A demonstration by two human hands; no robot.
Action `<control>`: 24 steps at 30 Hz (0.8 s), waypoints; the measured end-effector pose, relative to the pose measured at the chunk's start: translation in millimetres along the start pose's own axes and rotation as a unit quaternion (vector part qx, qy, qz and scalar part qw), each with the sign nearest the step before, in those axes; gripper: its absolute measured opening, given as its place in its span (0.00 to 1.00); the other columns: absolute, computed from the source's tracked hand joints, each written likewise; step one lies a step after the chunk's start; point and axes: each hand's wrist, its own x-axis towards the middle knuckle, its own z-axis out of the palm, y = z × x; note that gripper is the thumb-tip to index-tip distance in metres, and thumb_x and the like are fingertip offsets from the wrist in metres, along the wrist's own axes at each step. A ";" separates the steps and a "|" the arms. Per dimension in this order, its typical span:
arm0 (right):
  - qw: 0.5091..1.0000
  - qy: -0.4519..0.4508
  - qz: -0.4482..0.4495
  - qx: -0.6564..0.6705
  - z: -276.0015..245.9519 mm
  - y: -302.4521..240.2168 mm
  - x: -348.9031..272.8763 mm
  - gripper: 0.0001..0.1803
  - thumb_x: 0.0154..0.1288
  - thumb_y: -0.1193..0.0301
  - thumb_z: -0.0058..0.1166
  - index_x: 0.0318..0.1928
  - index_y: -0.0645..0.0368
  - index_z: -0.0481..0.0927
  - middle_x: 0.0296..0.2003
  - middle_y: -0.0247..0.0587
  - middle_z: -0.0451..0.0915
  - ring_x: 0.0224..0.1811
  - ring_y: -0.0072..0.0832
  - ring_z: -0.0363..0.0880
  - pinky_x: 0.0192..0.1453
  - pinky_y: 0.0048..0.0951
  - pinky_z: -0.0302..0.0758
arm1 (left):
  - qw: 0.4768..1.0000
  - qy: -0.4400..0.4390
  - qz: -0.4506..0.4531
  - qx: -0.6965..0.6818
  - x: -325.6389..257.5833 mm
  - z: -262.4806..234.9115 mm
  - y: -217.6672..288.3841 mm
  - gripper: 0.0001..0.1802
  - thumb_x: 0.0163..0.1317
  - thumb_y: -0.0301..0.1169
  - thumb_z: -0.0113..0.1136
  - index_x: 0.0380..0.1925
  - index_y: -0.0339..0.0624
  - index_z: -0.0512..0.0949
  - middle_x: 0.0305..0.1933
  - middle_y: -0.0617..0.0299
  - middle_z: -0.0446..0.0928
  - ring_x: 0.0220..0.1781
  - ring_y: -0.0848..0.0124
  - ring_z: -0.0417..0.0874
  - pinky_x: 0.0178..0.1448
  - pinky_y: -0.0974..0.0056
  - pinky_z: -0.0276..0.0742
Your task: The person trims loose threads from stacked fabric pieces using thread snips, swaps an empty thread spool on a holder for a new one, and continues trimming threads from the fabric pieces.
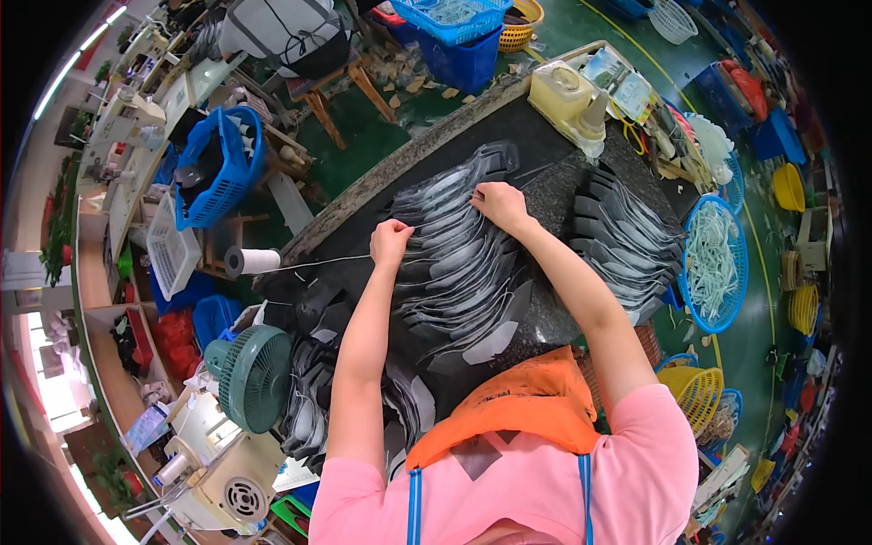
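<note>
A long row of overlapping dark grey curved pieces with pale edges, like shoe uppers, lies on the dark stone-like tabletop. At the row's left edge is my left hand, its fingers closed in a pinch against the pieces. My right hand is farther up at the right edge, fingertips also pinched together and touching the row. What either pinch holds is too small to make out. White string runs from a spool to my left wrist, where it passes out of sight.
Another row of similar pieces lies to the right. Beyond it stands a cut-open yellowish jug. A blue basket of pale strips is at the right. A green fan and sewing machine stand at lower left.
</note>
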 end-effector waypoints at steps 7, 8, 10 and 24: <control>0.999 0.003 -0.047 -0.021 -8.1 20.0 25.8 0.16 0.48 0.58 0.62 0.31 0.55 0.76 0.28 0.40 0.79 0.33 0.40 0.79 0.34 0.39 0.74 | 0.955 0.089 0.081 0.271 18.1 -12.2 -10.6 0.25 0.40 0.55 0.67 0.20 0.45 0.74 0.22 0.56 0.78 0.29 0.56 0.79 0.37 0.55 0.65; 0.997 0.058 -0.057 -0.017 -7.7 21.7 24.6 0.17 0.49 0.58 0.61 0.35 0.54 0.75 0.30 0.39 0.78 0.34 0.40 0.79 0.34 0.38 0.74 | 0.964 0.074 0.068 0.246 19.8 -19.8 -12.4 0.25 0.40 0.55 0.67 0.20 0.45 0.73 0.22 0.57 0.78 0.30 0.57 0.79 0.37 0.55 0.65; 0.986 0.149 -0.066 -0.021 -6.0 12.4 19.3 0.19 0.53 0.60 0.59 0.42 0.53 0.71 0.34 0.39 0.74 0.34 0.40 0.78 0.34 0.38 0.74 | 0.976 0.041 0.056 0.205 20.8 -39.5 -19.2 0.23 0.40 0.52 0.68 0.20 0.46 0.71 0.23 0.59 0.78 0.31 0.58 0.79 0.37 0.56 0.67; 0.970 0.029 -0.239 0.041 95.9 -87.1 16.9 0.08 0.54 0.67 0.53 0.33 0.56 0.79 0.29 0.46 0.78 0.36 0.42 0.78 0.39 0.40 0.74 | 0.993 0.098 0.059 0.021 -24.0 -74.2 -38.1 0.06 0.49 0.26 0.56 0.29 0.42 0.74 0.19 0.63 0.78 0.25 0.69 0.81 0.32 0.65 0.73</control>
